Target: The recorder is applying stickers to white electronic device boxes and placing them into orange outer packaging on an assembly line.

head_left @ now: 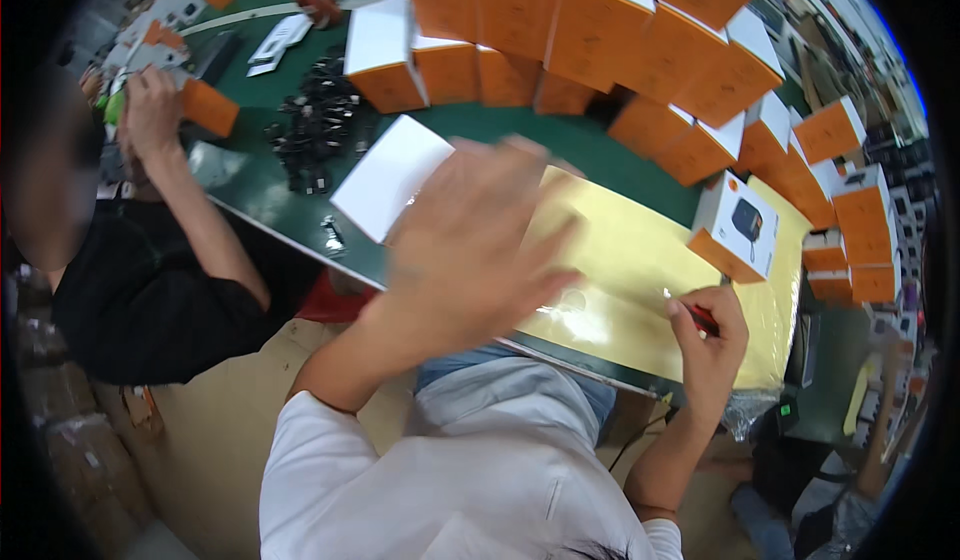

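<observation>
Above the dark green tabletop [592, 156], the person's left hand [478, 245] hangs blurred with fingers spread, overlapping 1 flat white rectangular box [392, 175] in view; whether they touch, I cannot tell. Over the glossy yellow sheet [640, 250], near its right end, the right hand [718, 335] pinches 1 small red-and-black tool [704, 320] between thumb and fingers. Just beyond that hand stands 1 white-and-orange carton [723, 210]. Tangled black cables [318, 115] lie left of the white box.
</observation>
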`<action>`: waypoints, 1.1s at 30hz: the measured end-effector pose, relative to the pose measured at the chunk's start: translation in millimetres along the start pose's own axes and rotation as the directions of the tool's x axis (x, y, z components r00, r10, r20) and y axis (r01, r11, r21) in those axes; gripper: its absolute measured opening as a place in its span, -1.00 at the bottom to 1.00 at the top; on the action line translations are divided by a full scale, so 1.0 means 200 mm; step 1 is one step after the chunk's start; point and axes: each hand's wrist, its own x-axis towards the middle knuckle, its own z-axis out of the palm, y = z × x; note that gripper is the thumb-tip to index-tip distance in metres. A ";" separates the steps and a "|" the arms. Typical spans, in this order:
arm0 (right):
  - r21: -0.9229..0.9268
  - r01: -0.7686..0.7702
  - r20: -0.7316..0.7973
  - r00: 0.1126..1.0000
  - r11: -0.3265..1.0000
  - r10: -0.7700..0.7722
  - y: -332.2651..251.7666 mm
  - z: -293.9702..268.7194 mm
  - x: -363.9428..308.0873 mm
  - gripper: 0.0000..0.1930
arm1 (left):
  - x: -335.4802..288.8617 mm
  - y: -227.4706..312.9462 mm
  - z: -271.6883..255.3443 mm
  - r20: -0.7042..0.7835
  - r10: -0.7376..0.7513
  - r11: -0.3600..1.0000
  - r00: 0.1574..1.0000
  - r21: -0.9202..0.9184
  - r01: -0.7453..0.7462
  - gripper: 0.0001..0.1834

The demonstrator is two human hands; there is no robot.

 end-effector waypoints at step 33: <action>0.011 0.255 -0.010 0.967 0.967 -0.255 -0.28 0.20 -0.08 -0.82 | -0.42 0.18 0.39 0.520 -0.559 -0.686 0.646 -0.727 -0.009 -0.32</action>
